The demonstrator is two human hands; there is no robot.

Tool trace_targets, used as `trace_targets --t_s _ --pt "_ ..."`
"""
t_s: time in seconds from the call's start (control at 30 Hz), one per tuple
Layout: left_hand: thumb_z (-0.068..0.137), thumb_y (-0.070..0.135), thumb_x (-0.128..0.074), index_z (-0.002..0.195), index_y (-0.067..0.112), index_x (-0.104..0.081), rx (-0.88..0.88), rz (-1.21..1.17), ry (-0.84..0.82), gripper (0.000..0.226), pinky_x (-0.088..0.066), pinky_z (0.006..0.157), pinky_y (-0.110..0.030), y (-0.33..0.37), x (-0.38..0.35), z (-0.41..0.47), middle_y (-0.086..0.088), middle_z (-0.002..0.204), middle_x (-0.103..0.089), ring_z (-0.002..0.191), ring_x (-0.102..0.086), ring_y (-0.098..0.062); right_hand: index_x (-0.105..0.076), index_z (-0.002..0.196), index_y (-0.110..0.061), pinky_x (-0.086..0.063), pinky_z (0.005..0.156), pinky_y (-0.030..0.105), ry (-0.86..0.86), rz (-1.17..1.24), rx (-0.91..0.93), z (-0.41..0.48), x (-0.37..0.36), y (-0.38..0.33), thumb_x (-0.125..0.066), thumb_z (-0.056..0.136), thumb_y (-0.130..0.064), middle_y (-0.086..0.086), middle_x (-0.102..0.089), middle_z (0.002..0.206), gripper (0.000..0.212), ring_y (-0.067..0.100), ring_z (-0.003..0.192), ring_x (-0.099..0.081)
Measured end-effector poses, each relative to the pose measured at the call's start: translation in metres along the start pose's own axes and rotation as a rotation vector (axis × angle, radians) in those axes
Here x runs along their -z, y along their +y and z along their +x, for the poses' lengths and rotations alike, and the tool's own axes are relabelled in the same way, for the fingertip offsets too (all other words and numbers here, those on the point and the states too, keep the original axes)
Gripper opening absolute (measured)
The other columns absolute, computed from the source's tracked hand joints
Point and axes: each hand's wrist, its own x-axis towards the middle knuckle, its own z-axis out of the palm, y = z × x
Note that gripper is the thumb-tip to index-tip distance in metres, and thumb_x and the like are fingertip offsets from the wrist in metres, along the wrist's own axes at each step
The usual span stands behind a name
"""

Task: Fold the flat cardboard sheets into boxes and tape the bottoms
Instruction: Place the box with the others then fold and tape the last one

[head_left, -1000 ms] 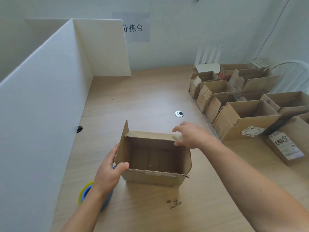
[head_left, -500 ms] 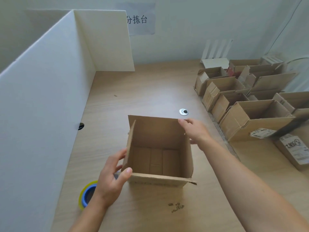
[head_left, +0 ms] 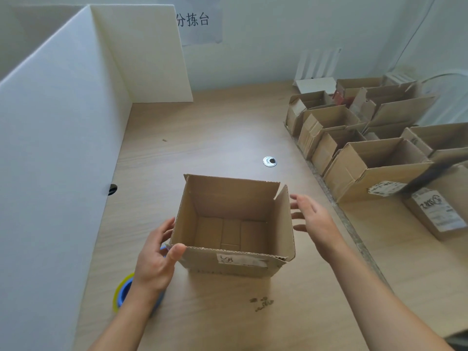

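Now the left hand (head_left: 157, 257) is gripping an upright cardboard box (head_left: 229, 266) while the right hand (head_left: 312, 220) is hovering open.
Its thumb is pressing the front wall at the near-left corner; the right palm is facing the right wall, just beside it. The box is sitting toward the near edge of the bench (head_left: 202, 138), a tape roll (head_left: 121, 296) lying under the left wrist.
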Motion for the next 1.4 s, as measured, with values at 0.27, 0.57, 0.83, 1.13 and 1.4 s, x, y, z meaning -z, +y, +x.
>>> trace_targets --t_s 0.27,0.57,0.83,1.13,1.4 --pt "0.081 0.022 -0.076 0.125 0.022 -0.06 0.121 -0.045 -0.057 0.047 -0.05 0.077 -0.01 -0.016 -0.014 -0.018 0.01 0.11 -0.072 0.108 -0.065 -0.01 -0.044 0.139 -0.05 -0.045 0.105 0.038 -0.418 -0.133 -0.123 -0.064 -0.006 0.072 -0.069 0.075 -0.035 -0.02 -0.052 0.142 0.07 0.002 0.131 -0.048" --pt "0.076 0.051 -0.071 0.117 0.034 -0.062 0.139 -0.125 0.022 0.045 -0.052 0.094 -0.046 0.003 -0.028 -0.02 0.006 0.114 -0.071 0.111 -0.063 -0.019 -0.04 0.142 -0.052 -0.042 0.101 0.028 -0.081 0.057 0.059 -0.079 -0.033 0.05 -0.083 0.056 -0.061 -0.032 -0.038 0.132 0.096 -0.014 0.127 -0.037" --pt "0.07 0.057 -0.066 0.114 0.042 -0.064 0.058 -0.149 0.009 0.047 -0.05 0.096 -0.057 0.028 -0.038 -0.016 0.006 0.116 -0.07 0.111 -0.063 -0.023 -0.029 0.146 -0.054 -0.045 0.109 0.042 -0.084 0.038 0.184 -0.084 -0.011 0.03 -0.089 0.06 -0.055 -0.023 -0.035 0.15 0.105 0.003 0.138 -0.038" --pt "0.091 0.021 -0.07 0.135 0.036 -0.052 -0.08 -0.018 -0.083 0.05 -0.047 0.076 -0.018 0.066 -0.101 -0.012 0.018 0.121 -0.062 0.107 -0.06 -0.007 -0.042 0.143 -0.047 -0.048 0.105 0.048 0.099 0.161 0.146 -0.094 0.048 0.036 -0.082 0.071 -0.051 -0.013 -0.057 0.139 0.083 0.013 0.128 -0.054" --pt "0.089 0.013 -0.071 0.138 0.033 -0.048 -0.071 -0.031 -0.148 0.058 -0.054 0.071 -0.014 0.078 -0.213 -0.039 0.016 0.125 -0.059 0.108 -0.055 0.008 -0.039 0.129 -0.059 -0.048 0.089 0.022 0.199 0.11 0.076 -0.118 0.158 0.066 -0.086 0.061 -0.049 -0.036 -0.052 0.129 0.083 -0.007 0.12 -0.049"
